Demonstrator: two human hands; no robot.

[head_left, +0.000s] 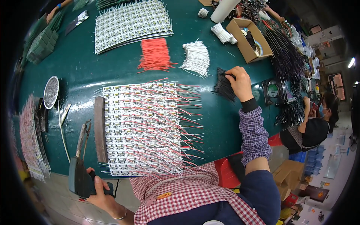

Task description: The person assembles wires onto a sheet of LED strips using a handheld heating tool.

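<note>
My left hand point(102, 194) is closed around the handle of a green soldering gun point(78, 175), its tip pointing up beside the board panel's left side. With fingers pinched, my right hand point(240, 82) is at a pile of short black wires point(222, 88); how many wires it grips is hidden. Between the hands lies a white panel of small circuit boards point(123, 131), with red and white wires fanning out over it to the right. A brown bar point(100, 129) runs along the panel's left edge.
Beyond the panel lie red wires point(155, 54) and white wires point(196, 58). More board panels point(131, 22) are stacked at the back. A cardboard box point(257, 56) stands at the far right, and a round metal dish point(51, 92) at the left. A co-worker point(309, 127) sits on the right.
</note>
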